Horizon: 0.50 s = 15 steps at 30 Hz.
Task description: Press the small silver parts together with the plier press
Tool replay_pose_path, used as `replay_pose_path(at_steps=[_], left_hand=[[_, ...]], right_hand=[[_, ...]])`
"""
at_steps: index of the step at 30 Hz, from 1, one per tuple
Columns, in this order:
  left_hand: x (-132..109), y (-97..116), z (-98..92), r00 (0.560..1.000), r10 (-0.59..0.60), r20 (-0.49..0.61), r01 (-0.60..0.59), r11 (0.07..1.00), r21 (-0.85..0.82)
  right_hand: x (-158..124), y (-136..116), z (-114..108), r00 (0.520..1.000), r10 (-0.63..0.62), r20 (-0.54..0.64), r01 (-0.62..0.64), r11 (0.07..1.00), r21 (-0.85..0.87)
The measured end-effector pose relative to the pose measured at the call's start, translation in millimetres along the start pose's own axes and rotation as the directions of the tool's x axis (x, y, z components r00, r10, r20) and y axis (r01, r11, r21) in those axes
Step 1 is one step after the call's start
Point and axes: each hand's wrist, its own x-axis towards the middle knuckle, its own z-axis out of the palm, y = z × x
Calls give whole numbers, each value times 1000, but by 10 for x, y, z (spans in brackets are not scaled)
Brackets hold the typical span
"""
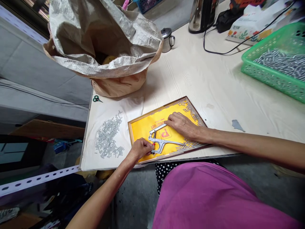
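While the flat, open right hand (182,124) held the pliers (164,143) steady, the left hand (140,149) pinched shut at their tip.

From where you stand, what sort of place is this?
Probably a small workshop for piecework: hand pliers on a yellow tray, a heap of small metal pieces beside it, and a green basket full of more.

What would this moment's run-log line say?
left hand: fingertips at head of silver metal press pliers | right hand: flat, touching pliers' upper handle | base: wood-framed yellow tray | beside: small silver tubes on white cloth
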Motion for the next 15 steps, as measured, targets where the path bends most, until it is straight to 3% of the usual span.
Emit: replay_pose_path(at_steps=[3,9,15], left_hand=[[-45,-35,18,1000,4,12,-5,999,42],[-88,-27,47,1000,-19,-1,19,998,57],[-128,48,34,999,-39,-12,40,988,147]], right_hand=[[-51,-161,-41,998,36,60,-37,999,19],[-297,-510,-139,997,55,57,-56,998,21],[-237,-490,-162,988,87,128,-91,996,25]])
